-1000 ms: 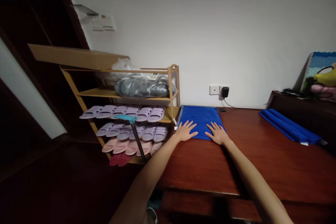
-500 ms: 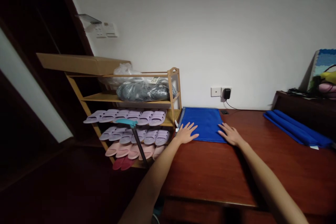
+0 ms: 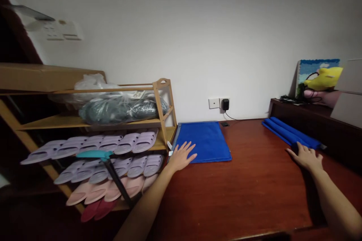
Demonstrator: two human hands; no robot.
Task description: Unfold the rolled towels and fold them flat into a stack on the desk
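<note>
A blue fabric piece [image 3: 205, 141] lies flat on the reddish-brown wooden table [image 3: 226, 196], close to the wall. On its lower left corner rests my left hand [image 3: 180, 157], palm down with the fingers spread. White tags stick out at that left edge. Over at the right, my right hand [image 3: 307, 157] reaches the near end of a folded blue cloth [image 3: 291, 132]. Its thumb is held out and the fingers are apart and slightly bent; some fingertips overlap the cloth. Whether they press on it, I cannot tell.
Left of the table stands a wooden shoe rack [image 3: 164, 109] with rows of slippers [image 3: 145, 141] and plastic-wrapped bundles [image 3: 118, 107]. A teal-topped handle [image 3: 94, 154] rises before it. A black adapter [image 3: 225, 104] is plugged into the wall. A dark raised ledge [image 3: 305, 120] borders the right side.
My right hand has left the flat blue fabric and moved right to the folded blue cloth. My left hand stays on the flat piece. The view has turned right.
</note>
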